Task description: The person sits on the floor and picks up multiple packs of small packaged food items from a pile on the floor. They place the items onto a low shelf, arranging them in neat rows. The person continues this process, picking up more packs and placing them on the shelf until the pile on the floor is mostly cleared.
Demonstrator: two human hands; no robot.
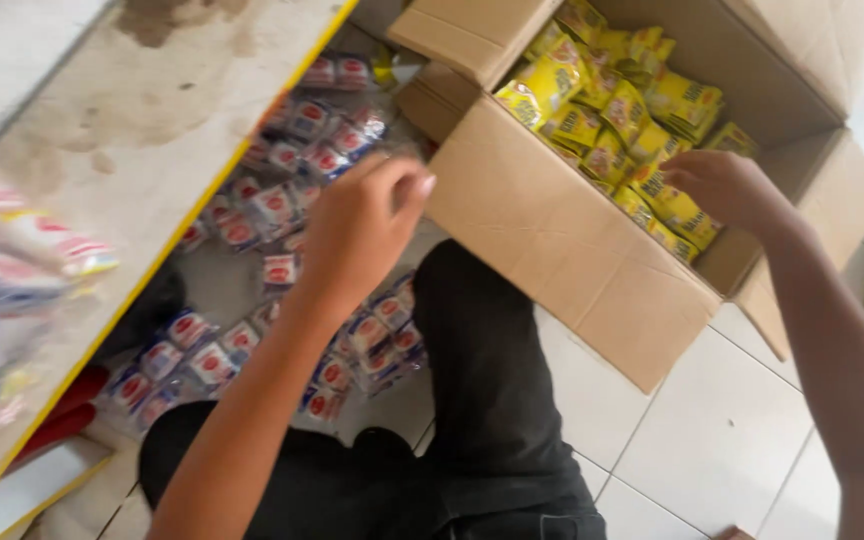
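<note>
Your right hand (722, 185) reaches into the open cardboard box (552, 240), fingers curled down onto the yellow sachets (612, 120) heaped inside it; whether it has actually closed on one you cannot tell, since the fingertips are hidden among the packets. Your left hand (367, 225) hangs in the air just beside the box's near wall, fingers loosely bunched together, and nothing can be seen held in it.

That box sits on the white tiled floor (722, 430), its flaps folded outward, with the yellow sachets piled toward its far side. Below your left hand, strips of clear sachets with red and blue labels (282, 200) lie spread over the floor, running from beside the box's corner down toward your knee. Your leg in dark trousers (482, 400) stretches between those strips and the box.

Along the left, a pale shelf with a yellow edge (152, 150) overhangs the strips, and blurred packets (12, 260) rest on its near end.
</note>
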